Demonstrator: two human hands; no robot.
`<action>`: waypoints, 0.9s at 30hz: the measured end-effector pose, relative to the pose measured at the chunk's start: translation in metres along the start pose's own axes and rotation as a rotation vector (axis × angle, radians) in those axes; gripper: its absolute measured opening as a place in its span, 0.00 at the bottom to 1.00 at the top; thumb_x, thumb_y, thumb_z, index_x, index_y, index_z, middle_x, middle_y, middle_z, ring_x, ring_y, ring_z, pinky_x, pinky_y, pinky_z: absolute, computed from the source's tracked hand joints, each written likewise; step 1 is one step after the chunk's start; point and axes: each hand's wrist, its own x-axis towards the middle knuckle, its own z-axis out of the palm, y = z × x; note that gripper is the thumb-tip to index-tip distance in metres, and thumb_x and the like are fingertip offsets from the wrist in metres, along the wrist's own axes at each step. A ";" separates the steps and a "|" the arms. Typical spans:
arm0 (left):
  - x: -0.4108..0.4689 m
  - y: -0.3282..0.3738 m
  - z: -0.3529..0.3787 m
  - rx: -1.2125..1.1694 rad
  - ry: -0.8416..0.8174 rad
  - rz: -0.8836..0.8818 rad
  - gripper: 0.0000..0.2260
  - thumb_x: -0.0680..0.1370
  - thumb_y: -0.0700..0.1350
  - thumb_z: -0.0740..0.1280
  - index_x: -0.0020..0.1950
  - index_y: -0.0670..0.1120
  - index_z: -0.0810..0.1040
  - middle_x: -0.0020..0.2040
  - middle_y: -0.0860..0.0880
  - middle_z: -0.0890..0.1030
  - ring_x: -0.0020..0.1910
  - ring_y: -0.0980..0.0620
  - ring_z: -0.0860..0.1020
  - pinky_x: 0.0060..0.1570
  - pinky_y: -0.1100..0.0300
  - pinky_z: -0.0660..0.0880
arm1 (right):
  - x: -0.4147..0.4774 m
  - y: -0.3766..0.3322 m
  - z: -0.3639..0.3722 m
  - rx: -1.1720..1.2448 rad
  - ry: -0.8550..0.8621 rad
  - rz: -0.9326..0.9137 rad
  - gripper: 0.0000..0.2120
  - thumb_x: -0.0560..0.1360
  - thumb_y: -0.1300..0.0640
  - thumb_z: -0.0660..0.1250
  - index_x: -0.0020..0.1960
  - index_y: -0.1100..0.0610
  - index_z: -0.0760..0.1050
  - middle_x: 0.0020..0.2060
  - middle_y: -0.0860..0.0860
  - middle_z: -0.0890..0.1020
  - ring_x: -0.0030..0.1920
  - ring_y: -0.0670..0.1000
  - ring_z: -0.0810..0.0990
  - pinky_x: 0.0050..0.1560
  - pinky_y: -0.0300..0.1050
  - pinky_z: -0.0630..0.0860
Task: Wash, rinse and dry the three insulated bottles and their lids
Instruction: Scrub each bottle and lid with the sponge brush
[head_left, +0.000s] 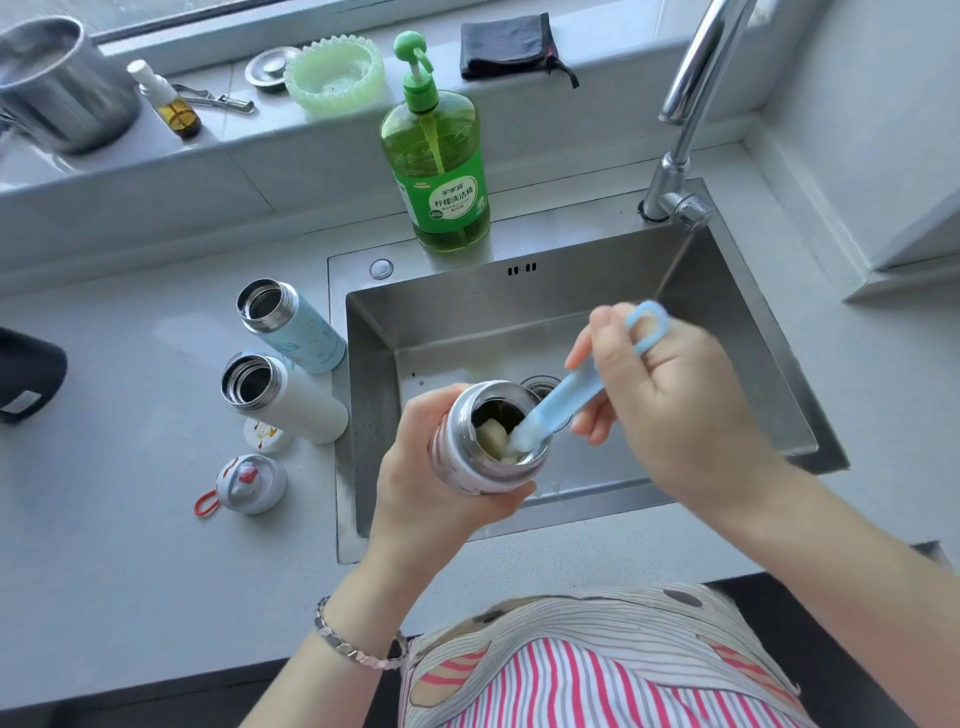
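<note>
On the left of the bench (130, 519), a grey lid (251, 484) with a red loop is lying nearest the front edge, and just behind it a white lid (267, 435) with a small printed figure is peeking out from under the white bottle (283, 399). That bottle is standing open, its steel mouth showing, and the pale blue bottle (291, 326) is standing open just behind it, close to the sink's left rim (a third lid cannot be made out).

Moving right, the left hand (431, 483) is wrapping its grip closed around the third bottle (488, 436), a patterned one, and is holding it tilted over the front part of the sink (623, 275). A pale blue bottle brush (566, 395) is reaching into its mouth, where the whitish sponge head is sitting against the inner wall.

Behind this, a green dish soap bottle (435, 150) is standing on the sink's back rim.

Further right, the right hand (675, 395) is closing its grip on the brush handle, whose looped end is sticking out above the fingers (605, 332). The faucet (685, 104) is rising at the sink's back right corner.
</note>
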 end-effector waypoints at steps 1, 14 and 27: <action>0.001 0.000 0.000 0.001 0.006 0.001 0.35 0.54 0.42 0.81 0.53 0.66 0.71 0.51 0.58 0.80 0.50 0.56 0.80 0.50 0.61 0.77 | 0.000 0.002 0.003 -0.014 0.009 0.036 0.18 0.79 0.52 0.54 0.37 0.61 0.73 0.22 0.56 0.77 0.23 0.49 0.78 0.27 0.38 0.74; 0.001 -0.008 0.001 -0.102 0.028 -0.104 0.33 0.53 0.47 0.81 0.53 0.63 0.72 0.51 0.55 0.81 0.51 0.49 0.80 0.48 0.40 0.78 | 0.004 -0.002 -0.003 0.208 0.040 0.121 0.20 0.81 0.56 0.52 0.35 0.60 0.73 0.21 0.56 0.77 0.22 0.53 0.78 0.21 0.41 0.74; 0.009 -0.008 0.001 -0.066 -0.140 -0.168 0.33 0.54 0.44 0.82 0.54 0.61 0.73 0.48 0.54 0.82 0.48 0.49 0.81 0.48 0.47 0.80 | 0.004 0.004 0.012 0.159 -0.023 -0.094 0.16 0.78 0.53 0.56 0.35 0.57 0.73 0.22 0.57 0.76 0.22 0.51 0.78 0.24 0.39 0.74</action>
